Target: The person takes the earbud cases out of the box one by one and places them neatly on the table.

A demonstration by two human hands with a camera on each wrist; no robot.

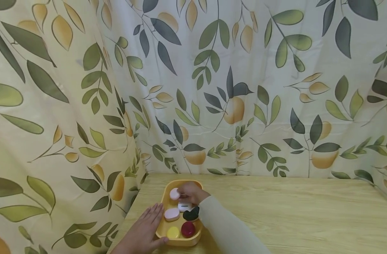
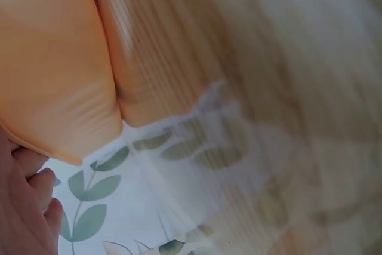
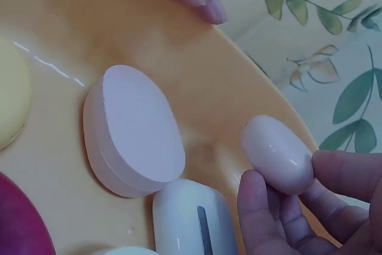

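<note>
A yellow tray (image 1: 179, 242) holds several small cases. My right hand (image 1: 193, 193) pinches a small, glossy pale pink rounded case (image 3: 279, 154) between thumb and fingers, over the tray's far left part. Close to those fingers is a white case (image 3: 194, 219) with a dark slot. A pink oval case (image 3: 140, 126) lies beside it. A black object (image 1: 191, 213), partly hidden by the right sleeve, sits near a dark red round case (image 1: 188, 229) and a yellow round one (image 1: 173, 232). My left hand (image 1: 142, 227) rests along the tray's left rim, fingers extended, thumb at the near corner.
The tray stands on a light wood-grain table (image 1: 292, 211), near its left edge. A leaf-and-fruit patterned curtain (image 1: 219, 106) hangs behind the table and down the left side. The right sleeve (image 1: 225, 225) crosses the tray's right rim.
</note>
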